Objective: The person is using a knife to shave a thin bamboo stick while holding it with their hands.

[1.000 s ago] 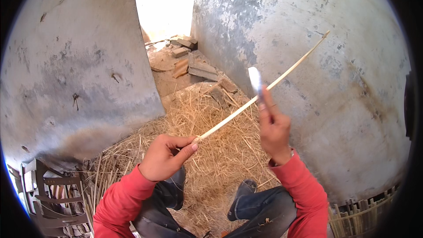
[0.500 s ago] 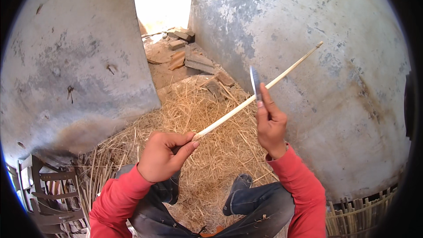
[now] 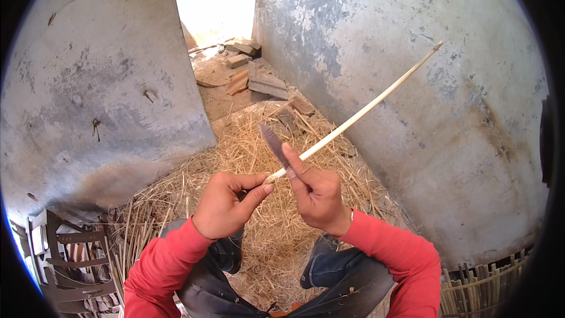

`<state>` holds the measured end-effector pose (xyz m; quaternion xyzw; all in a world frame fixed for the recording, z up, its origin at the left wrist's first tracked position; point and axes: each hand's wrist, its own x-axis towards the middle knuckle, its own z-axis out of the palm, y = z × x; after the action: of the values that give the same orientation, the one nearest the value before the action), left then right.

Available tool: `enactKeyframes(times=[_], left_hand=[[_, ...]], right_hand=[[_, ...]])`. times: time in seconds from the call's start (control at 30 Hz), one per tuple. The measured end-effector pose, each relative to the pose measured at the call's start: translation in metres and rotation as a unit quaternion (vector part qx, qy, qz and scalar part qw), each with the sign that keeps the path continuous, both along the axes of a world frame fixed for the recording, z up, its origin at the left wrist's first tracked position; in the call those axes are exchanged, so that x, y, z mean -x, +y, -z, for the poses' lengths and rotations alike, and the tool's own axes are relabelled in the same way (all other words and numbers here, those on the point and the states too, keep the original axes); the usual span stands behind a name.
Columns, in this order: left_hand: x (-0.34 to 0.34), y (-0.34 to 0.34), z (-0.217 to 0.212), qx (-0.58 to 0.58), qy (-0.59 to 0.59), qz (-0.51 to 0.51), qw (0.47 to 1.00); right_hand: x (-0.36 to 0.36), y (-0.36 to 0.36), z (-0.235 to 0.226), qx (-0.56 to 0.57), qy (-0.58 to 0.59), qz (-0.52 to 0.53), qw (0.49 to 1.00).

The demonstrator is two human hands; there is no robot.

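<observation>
1. One pale stick (image 3: 353, 119), one knife (image 3: 272, 142), one left hand (image 3: 228, 205), one right hand (image 3: 318, 194).
2. The left hand pinches the stick's lower end between thumb and forefinger; the stick slants up rightward, past the right hand.
3. The right hand, nearly closed, grips the knife across the stick.
4. Fingers hide the knife's handle.

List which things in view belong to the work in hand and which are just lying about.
In use:
- pale stick, in the left hand
- knife, in the right hand

Apparently just lying about:
- grey blocks
- straw-like litter
</observation>
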<state>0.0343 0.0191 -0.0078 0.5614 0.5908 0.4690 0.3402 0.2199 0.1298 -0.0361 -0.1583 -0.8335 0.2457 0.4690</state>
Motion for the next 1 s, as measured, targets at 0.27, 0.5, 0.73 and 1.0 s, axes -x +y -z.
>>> enactKeyframes(times=[0.27,0.5,0.73,1.0], left_hand=[[0.001,0.003,0.002,0.027,-0.055,0.013,0.998],[-0.004,0.003,0.019,-0.125,0.01,-0.099,0.987],[-0.019,0.003,0.013,-0.199,0.255,-0.092,0.942],[-0.018,0.003,0.013,-0.186,0.244,-0.075,0.949]], right_hand=[[0.004,-0.008,0.002,0.114,0.016,-0.059,0.992],[-0.015,0.006,-0.01,0.272,0.078,-0.099,0.954],[-0.001,0.002,-0.004,0.189,0.063,-0.083,0.976],[-0.004,0.0,-0.013,0.256,0.077,-0.078,0.96]])
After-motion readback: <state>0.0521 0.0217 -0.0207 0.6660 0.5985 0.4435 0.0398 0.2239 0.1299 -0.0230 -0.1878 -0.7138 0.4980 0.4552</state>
